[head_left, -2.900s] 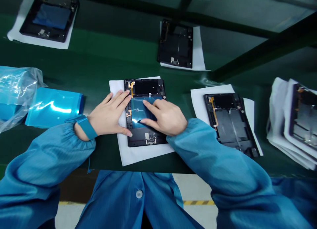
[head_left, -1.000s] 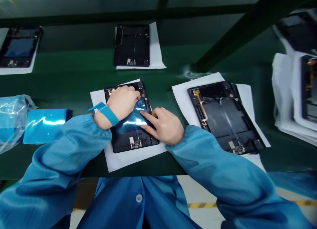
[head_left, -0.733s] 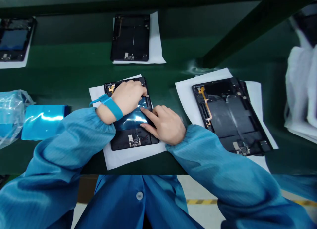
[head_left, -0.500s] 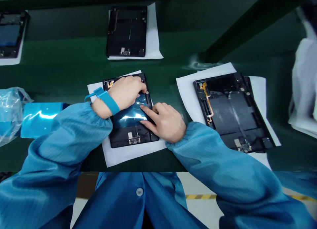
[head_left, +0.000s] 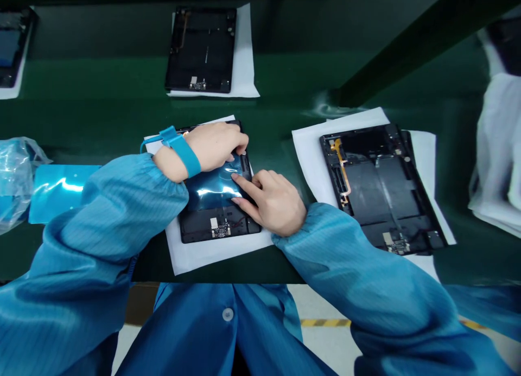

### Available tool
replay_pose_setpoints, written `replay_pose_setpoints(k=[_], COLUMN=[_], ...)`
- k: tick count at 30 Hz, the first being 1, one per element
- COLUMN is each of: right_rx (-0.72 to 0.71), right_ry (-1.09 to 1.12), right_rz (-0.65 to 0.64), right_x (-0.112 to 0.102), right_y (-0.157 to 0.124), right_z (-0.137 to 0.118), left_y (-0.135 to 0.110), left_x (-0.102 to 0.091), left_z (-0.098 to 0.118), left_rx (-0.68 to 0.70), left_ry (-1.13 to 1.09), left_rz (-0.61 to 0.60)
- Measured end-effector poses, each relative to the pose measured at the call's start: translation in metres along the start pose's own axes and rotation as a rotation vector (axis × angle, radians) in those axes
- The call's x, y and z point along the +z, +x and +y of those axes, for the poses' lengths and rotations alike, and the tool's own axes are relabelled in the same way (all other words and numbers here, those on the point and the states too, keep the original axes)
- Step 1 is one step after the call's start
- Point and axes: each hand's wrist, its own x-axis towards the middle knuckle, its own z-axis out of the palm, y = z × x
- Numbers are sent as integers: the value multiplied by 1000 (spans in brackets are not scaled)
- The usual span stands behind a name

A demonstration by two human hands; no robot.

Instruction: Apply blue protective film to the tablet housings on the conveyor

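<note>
An open black tablet housing (head_left: pixel 199 227) lies in front of me on white sheets (head_left: pixel 189 259). A shiny blue film (head_left: pixel 211 194) covers its middle, and a small circuit board (head_left: pixel 220 229) shows near its lower edge. My left hand (head_left: pixel 215 144), with a blue strap (head_left: pixel 184 152) on its wrist, reaches over the upper part. Its fingers are bent down at the film's upper right, and their tips are partly hidden. From the right, my right hand (head_left: pixel 277 201) rests on the film with index finger and thumb stretched apart, the other fingers curled.
Another opened tablet housing (head_left: pixel 382 186) lies on white sheets at the right. One more housing (head_left: pixel 201 50) is farther back. Blue film sheets (head_left: pixel 57 194) and a clear plastic bag (head_left: pixel 16 180) are at the left. A dark bar (head_left: pixel 399 50) slants across the back right.
My left hand has shifted slightly up and to the right over the housing. The right hand stays almost in place on the blue film.
</note>
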Motion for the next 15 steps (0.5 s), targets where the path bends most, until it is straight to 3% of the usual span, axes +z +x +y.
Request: replay_pose_setpoints(k=[9,15], right_rx=[16,11], right_ry=[14,7], right_rz=[-45,-44], right_x=[-1,0], right_y=[0,-1], right_z=[1,1], left_y=[15,10], left_x=[5,11], left_z=[-2,-3], left_rx=[-49,-17], left_ry=[-102,-68], left_rz=[11,41])
